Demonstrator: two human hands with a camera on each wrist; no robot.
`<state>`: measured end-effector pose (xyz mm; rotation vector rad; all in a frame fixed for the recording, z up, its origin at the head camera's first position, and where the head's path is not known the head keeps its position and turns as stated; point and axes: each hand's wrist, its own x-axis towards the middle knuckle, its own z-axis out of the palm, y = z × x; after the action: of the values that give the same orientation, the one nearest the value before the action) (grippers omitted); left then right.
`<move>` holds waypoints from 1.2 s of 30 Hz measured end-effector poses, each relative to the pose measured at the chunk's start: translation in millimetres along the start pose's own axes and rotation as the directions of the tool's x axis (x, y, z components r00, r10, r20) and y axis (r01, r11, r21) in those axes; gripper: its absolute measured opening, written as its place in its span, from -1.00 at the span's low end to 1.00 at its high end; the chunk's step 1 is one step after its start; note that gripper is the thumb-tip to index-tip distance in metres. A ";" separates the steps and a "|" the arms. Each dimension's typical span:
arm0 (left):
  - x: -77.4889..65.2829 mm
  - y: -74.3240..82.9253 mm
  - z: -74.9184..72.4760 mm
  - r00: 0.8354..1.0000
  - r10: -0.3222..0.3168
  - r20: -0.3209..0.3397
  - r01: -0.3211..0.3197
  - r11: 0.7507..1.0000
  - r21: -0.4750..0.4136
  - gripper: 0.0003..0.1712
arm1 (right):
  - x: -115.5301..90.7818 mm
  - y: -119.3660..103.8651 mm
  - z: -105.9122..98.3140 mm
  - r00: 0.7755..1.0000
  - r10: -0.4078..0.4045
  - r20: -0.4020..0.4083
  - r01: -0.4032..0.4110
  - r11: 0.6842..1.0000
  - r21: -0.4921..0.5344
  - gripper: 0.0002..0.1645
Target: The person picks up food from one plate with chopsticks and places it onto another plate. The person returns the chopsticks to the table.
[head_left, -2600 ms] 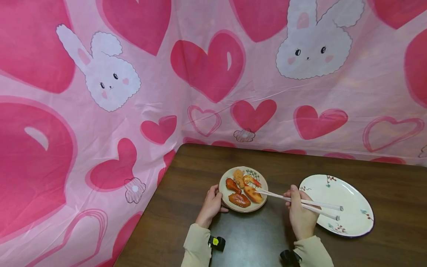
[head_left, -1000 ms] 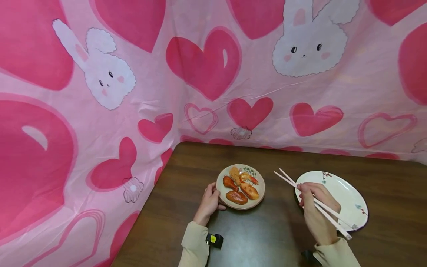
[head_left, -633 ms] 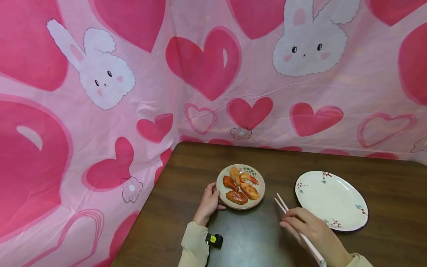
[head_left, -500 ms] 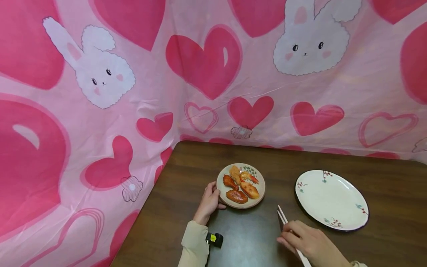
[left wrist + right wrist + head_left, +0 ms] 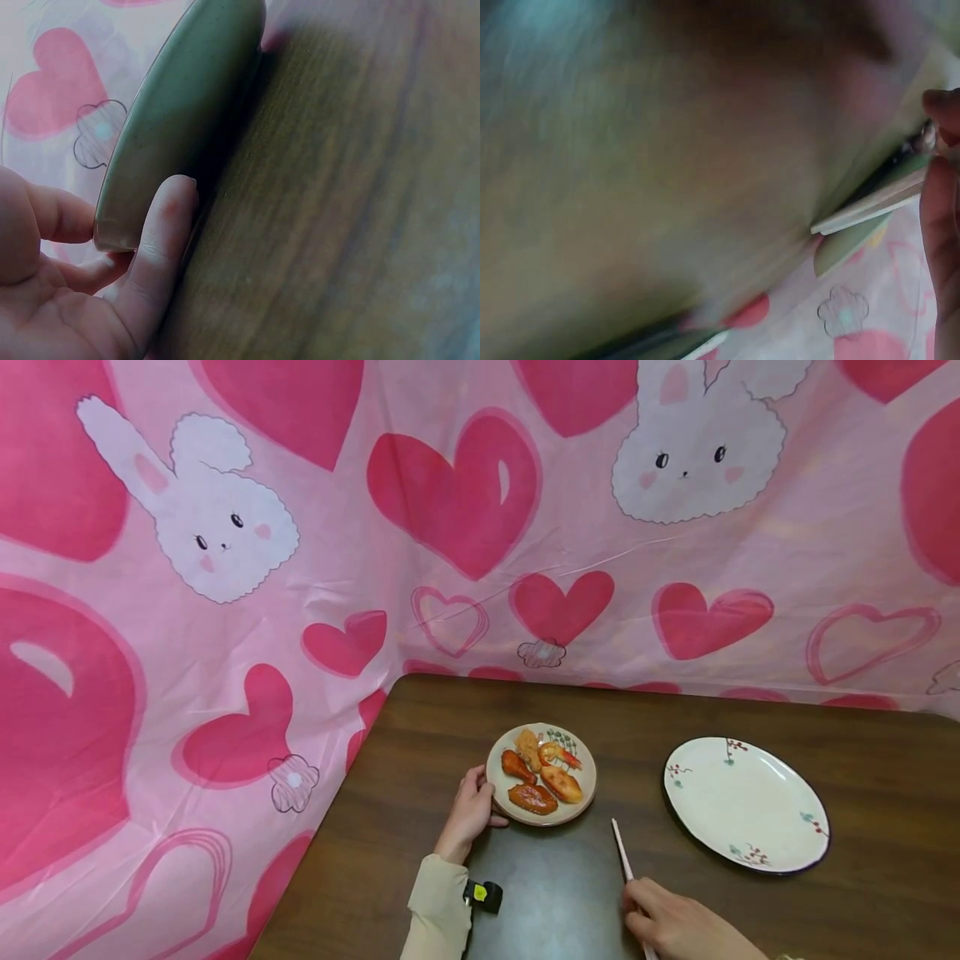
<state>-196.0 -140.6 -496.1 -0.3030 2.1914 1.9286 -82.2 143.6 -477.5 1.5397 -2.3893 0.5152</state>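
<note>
My left hand point(image 5: 468, 817) holds the left rim of a small round plate point(image 5: 567, 811), thumb and fingers on its edge in the left wrist view. On that plate lie a chicken drumstick point(image 5: 517, 767), a glazed chicken wing point(image 5: 533, 799), a shrimp point(image 5: 560, 755), a golden fried piece point(image 5: 527, 747) and a browned oblong piece point(image 5: 562, 784). My right hand point(image 5: 678, 923) grips a pair of pale chopsticks point(image 5: 622, 848) low over the table, right of the small plate. Their tips point away from me; the thick ends are cut off at the frame's bottom.
A large white oval plate point(image 5: 750, 802) with a dark rim and berry sprigs lies on the brown table point(image 5: 435, 718) to the right. Pink cloth point(image 5: 450, 502) with hearts and rabbits hangs along the back and left sides.
The chopsticks left the food, swung right over the oval plate, then came down toward the table's near side with my right hand. My left hand stays at the small plate.
</note>
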 end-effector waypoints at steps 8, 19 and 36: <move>0.0 -0.8 -0.2 1.000 0.000 0.000 0.000 1.000 0.003 -0.50 | -3.1 0.5 14.7 1.000 -0.023 0.000 0.023 1.000 0.009 -0.73; 0.8 -0.7 -1.2 1.000 -0.003 0.011 0.003 1.000 -0.002 -0.50 | -8.4 2.4 14.9 0.999 -0.026 -0.036 0.027 1.000 0.013 -0.74; -0.2 0.3 -0.8 1.000 -0.003 0.002 0.003 1.000 0.000 -0.50 | -16.0 8.0 18.8 0.996 -0.047 -0.074 0.057 0.990 0.132 -0.95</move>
<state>-195.9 -141.3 -495.6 -0.3034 2.1886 1.9267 -83.3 151.9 -502.0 1.6053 -2.2966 0.7201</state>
